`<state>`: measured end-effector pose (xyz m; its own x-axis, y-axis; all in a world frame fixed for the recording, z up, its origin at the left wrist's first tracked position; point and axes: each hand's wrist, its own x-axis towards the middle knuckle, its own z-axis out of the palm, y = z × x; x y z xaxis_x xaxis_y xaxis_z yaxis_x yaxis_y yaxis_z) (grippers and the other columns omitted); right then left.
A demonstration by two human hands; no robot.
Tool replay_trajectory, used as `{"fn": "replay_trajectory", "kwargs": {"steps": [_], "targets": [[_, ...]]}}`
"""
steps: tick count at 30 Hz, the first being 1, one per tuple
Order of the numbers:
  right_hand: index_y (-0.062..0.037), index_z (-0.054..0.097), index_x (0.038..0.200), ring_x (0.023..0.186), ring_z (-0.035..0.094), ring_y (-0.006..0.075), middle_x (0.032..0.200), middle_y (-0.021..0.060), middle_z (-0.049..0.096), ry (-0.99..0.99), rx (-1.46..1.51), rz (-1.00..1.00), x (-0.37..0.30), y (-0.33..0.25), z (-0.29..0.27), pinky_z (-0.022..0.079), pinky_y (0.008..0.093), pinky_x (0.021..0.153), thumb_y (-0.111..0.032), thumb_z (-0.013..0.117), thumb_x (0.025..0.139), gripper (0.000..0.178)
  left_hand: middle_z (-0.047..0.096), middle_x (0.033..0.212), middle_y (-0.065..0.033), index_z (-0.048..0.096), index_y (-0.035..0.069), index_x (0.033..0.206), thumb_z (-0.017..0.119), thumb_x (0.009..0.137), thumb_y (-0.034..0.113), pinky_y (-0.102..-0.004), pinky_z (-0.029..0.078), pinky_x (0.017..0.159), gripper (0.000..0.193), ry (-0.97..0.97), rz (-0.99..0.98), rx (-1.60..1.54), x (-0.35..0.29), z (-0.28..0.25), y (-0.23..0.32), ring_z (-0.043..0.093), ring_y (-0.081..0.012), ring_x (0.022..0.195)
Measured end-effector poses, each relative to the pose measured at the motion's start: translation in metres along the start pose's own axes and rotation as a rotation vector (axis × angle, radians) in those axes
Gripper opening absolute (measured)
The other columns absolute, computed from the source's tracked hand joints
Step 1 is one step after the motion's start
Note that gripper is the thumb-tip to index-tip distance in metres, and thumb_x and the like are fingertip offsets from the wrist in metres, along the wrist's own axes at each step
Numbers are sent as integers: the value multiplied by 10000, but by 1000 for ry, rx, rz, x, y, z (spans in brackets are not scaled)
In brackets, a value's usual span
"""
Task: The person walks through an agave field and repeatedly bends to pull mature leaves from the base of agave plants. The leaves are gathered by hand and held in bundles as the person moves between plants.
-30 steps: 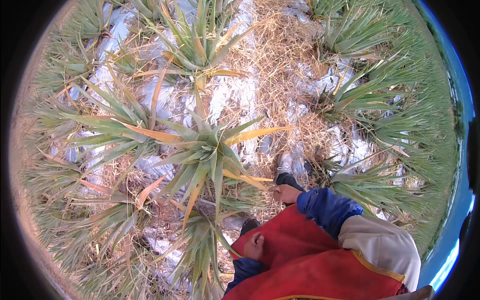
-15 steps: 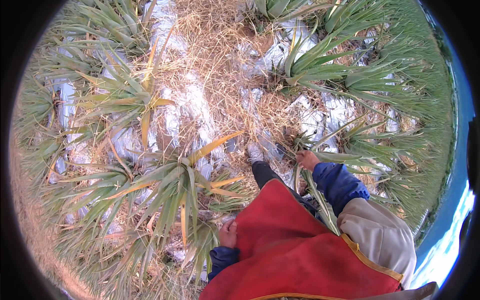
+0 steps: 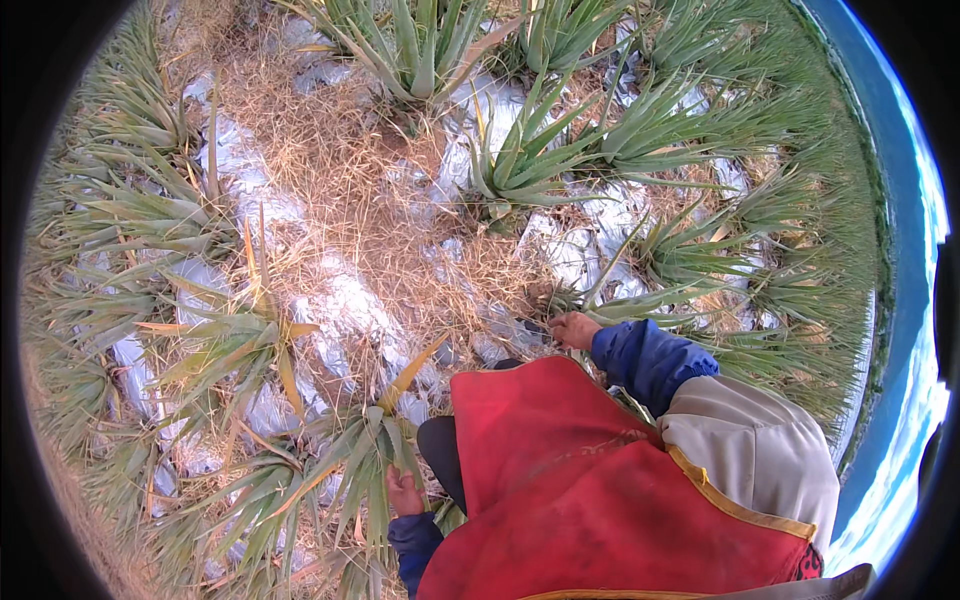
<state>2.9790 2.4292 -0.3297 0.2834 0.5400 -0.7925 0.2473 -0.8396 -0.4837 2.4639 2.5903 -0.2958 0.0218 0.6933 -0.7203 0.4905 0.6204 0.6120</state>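
Note:
My right hand (image 3: 574, 330), in a blue cuff, is closed low beside an aloe plant (image 3: 655, 300) on the right. Its fingers are curled, and what they grip, if anything, is hidden. Down on the left, my left hand (image 3: 404, 492) is at the edge of a large aloe plant (image 3: 362, 440) with green and yellowing leaves. The fingers of that hand look apart, and I see nothing held in them. A red apron (image 3: 560, 470) with yellow trim hangs over my front and hides part of my dark-trousered leg (image 3: 440, 455).
Dry straw (image 3: 350, 190) covers the path between the rows. Torn silvery plastic sheeting (image 3: 345, 300) lies on the soil. Several more aloes stand around, including one ahead (image 3: 515, 175) and a tall one (image 3: 415, 60) at the far side.
The view has shifted forward over the row. My left hand has moved left and down, from beside the apron to the aloe's leaves. My right hand stays low by the right-hand aloe.

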Motion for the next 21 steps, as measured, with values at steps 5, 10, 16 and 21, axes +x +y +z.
{"fn": "replay_trajectory", "kwargs": {"steps": [5, 10, 16, 21], "targets": [[-42, 663, 1155, 685, 694, 219, 890, 145, 706, -16, 35, -17, 13, -56, -18, 550, 351, 722, -262, 560, 885, 362, 470, 774, 17, 550, 100, 1101, 629, 933, 230, -308, 489, 543, 227, -76, -62, 23, 20, -39, -38, 499, -97, 694], [-44, 681, 1094, 805, 699, 243, 886, 119, 708, 177, -351, -511, 81, -84, -67, 549, 364, 805, -273, 597, 862, 337, 514, 821, -5, 562, 88, 1081, 660, 883, 226, -335, 493, 615, 260, -208, -76, 77, 54, -24, -36, 540, -151, 757], [-39, 612, 1225, 704, 685, 199, 995, 104, 699, 214, -489, -566, 129, -186, -130, 539, 340, 549, -161, 551, 906, 348, 567, 878, -32, 576, 73, 1056, 697, 822, 220, -366, 497, 702, 302, -426, 261, 518, 109, -17, -58, 589, -216, 833], [-24, 640, 1186, 792, 674, 178, 1037, 83, 693, -48, 193, -240, 150, -349, -99, 550, 320, 638, -163, 595, 878, 341, 611, 925, -54, 588, 61, 1036, 728, 772, 215, -393, 500, 774, 337, -374, 964, 1189, 146, -86, -95, 630, -271, 897]]}}
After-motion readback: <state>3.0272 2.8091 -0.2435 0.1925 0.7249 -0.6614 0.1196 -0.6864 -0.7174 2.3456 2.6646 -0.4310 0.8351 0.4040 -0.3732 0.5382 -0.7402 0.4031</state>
